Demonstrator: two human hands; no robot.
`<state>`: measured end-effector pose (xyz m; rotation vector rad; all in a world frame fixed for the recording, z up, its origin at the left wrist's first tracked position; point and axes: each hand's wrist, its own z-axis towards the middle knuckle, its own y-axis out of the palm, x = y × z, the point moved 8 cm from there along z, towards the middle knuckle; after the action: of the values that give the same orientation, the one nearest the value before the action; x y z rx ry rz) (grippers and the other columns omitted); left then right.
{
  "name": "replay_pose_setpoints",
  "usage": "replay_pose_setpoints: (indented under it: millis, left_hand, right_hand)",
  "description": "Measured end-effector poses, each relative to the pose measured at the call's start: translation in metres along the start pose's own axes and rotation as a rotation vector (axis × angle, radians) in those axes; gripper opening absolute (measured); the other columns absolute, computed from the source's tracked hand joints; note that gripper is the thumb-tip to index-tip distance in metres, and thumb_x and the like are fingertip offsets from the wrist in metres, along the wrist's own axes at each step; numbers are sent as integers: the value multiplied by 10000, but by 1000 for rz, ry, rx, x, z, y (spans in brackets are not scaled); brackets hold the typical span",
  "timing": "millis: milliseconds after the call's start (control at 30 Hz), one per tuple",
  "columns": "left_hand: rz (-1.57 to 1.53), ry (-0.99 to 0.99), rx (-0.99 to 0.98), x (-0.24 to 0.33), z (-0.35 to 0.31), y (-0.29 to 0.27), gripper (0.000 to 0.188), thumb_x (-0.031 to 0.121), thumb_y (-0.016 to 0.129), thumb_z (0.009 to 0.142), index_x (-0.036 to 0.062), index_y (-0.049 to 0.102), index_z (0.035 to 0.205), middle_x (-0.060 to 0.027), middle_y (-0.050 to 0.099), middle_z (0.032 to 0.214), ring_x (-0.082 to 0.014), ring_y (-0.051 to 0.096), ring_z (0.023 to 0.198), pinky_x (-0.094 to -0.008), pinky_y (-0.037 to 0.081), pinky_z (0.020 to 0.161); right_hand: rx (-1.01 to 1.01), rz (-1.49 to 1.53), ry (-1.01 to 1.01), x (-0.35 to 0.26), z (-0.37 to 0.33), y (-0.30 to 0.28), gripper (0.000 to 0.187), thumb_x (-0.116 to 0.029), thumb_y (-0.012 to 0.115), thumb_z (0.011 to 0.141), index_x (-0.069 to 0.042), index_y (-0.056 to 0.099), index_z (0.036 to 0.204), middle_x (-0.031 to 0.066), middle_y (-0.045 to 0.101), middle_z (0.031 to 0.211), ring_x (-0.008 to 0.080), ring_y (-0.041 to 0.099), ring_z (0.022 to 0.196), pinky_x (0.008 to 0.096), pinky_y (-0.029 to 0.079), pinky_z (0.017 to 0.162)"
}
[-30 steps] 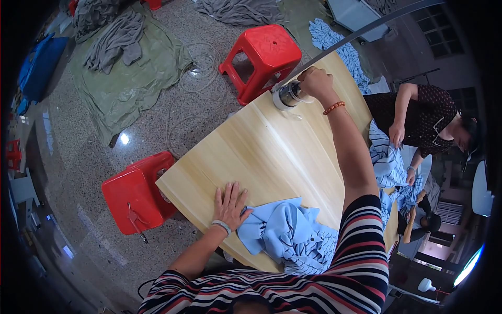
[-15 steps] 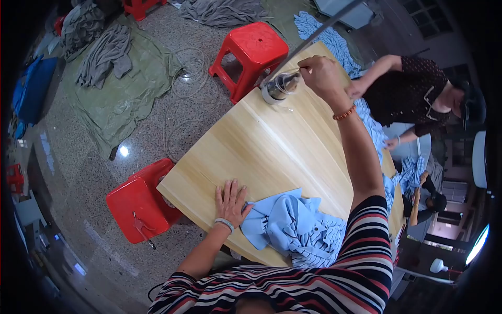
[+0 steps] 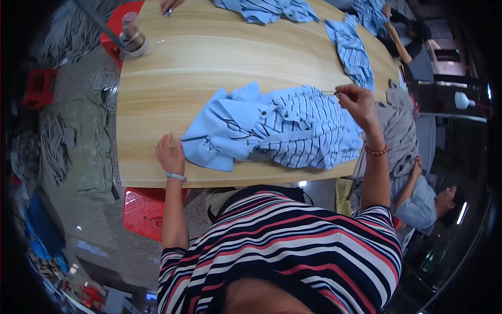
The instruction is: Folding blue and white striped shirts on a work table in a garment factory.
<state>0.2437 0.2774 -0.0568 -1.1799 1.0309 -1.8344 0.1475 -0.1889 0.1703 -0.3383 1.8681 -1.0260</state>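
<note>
A light blue garment with dark stripes (image 3: 308, 120) lies rumpled on the wooden table (image 3: 141, 110), its plain blue collar part toward the left and small dark buttons near its middle. Beside the collar end, my left hand (image 3: 170, 156) rests on the table near the front left corner, fingers loosely extended, the thumb close to the cloth. Raised over the garment's right end is my right hand (image 3: 360, 107), its thumb and fingertips pinched together. A thin, small dark thing shows at those fingertips; its kind cannot be made out.
A clear jar (image 3: 133, 39) stands near the far left edge. Another person's hand (image 3: 169, 5) is at the far edge. More striped blue garments (image 3: 353, 55) lie farther off. Grey cloth (image 3: 398, 125) hangs on the right, near a seated person (image 3: 423, 201). A red stool (image 3: 141, 213) stands below.
My view has swung to the right. My right hand has drawn back from the jar to above the garment, still pinched. My left hand stays on the table beside the collar.
</note>
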Motion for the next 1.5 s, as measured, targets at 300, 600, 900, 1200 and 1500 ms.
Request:
replay_pose_setpoints:
  millis: [300,600,900,1200,1500]
  left_hand:
    - [-680,442,-488,310,-29,30,323,185,697,748,56,610,1031,-117,602,947,-322,553,927,-386,434,815]
    - [-318,439,-550,353,-29,80,367,218,731,696,62,609,1004,-97,589,873,-275,566,846,-364,447,752]
    - [-869,-62,-845,320,-38,128,185,162,643,821,-11,640,887,-49,643,737,-85,551,633,-242,436,591]
    - [-874,65,-704,331,-40,110,128,116,614,841,10,648,904,-67,656,726,-94,585,643,-242,454,590]
    - [-866,358,-543,344,-47,87,94,82,606,831,41,652,902,-94,625,668,-156,581,545,-273,436,512]
  right_hand:
    - [-194,-117,-5,187,-67,96,280,-220,581,852,0,634,1016,176,650,766,278,636,725,377,483,645]
    - [-146,94,-83,192,-74,89,310,-325,513,901,-55,658,946,188,654,822,379,624,790,460,486,689]
    - [-47,400,-30,181,-118,98,225,-190,611,861,-3,638,984,141,617,673,192,573,562,315,448,552]
    - [99,40,-4,150,-126,111,211,-174,581,857,-30,642,999,213,631,733,360,629,666,412,485,599]
    - [174,160,101,155,-130,143,217,-186,553,853,-62,649,1004,207,640,758,384,624,686,453,492,623]
